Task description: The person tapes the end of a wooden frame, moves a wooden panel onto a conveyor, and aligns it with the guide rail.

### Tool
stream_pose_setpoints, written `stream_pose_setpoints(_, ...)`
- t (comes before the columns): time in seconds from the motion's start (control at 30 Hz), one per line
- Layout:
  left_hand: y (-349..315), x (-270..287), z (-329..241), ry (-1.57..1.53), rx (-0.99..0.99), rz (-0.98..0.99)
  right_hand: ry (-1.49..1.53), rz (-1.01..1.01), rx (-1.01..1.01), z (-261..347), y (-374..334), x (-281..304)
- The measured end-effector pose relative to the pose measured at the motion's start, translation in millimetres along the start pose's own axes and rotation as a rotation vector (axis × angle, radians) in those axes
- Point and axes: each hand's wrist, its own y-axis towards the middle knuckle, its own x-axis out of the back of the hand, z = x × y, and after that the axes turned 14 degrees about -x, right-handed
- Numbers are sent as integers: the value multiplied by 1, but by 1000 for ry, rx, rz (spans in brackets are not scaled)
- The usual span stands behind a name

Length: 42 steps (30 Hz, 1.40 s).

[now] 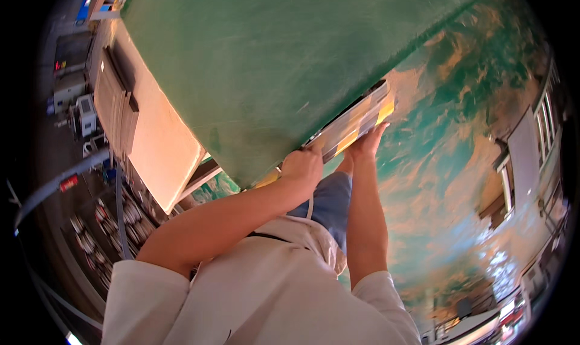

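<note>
A long flat piece with grey, white and yellow patches [357,124] lies slantwise along the near right edge of a green tabletop [241,61]. It is smeared by motion, so I cannot make out its exact kind. My left hand [303,166] is closed at its nearer end, fingers curled over it. Against its outer side, farther along, my right hand [367,142] grips it with the thumb stretched out; most of those fingers are hidden behind the piece. Both forearms reach up from the lower edge.
Left of the green top stands a pale board surface [160,140] with a stack of brown flat sheets [113,106] on it. Farther left are racks with bundled material [115,230] and a curved grey tube [60,182]. The floor [435,182] on the right is mottled green and tan.
</note>
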Motion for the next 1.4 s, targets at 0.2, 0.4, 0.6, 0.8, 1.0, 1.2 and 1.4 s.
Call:
stream_pose_setpoints(0.2, -50, 21, -8, -269, -165, -370, -8, 86, -176, 25, 33, 9)
stream_pose_setpoints(0.4, -93, 51, -31, -746, 444, -376, -35, -56, -203, 38, 30, -17)
stream_pose_setpoints(0.6, -192, -103, 49, -999, 1233, -569, -120, -230, -172, 74, 31, -30)
stream_pose_setpoints(0.8, -163, -187, 71, -2180, 1525, -1034, -206, -281, -155, 75, 20, -55)
stream_pose_setpoints(1.0, -146, -159, 54, -2280, 1485, -1035, -254, -338, -128, 77, 23, -56)
stream_pose_setpoints(1.2, -153, -170, 52, -2301, 1332, -1150, -237, -432, -114, 66, 20, -81)
stream_pose_setpoints(1.4, -144, -165, 49, -2216, 1444, -1204, -351, -406, -94, 65, 18, -63)
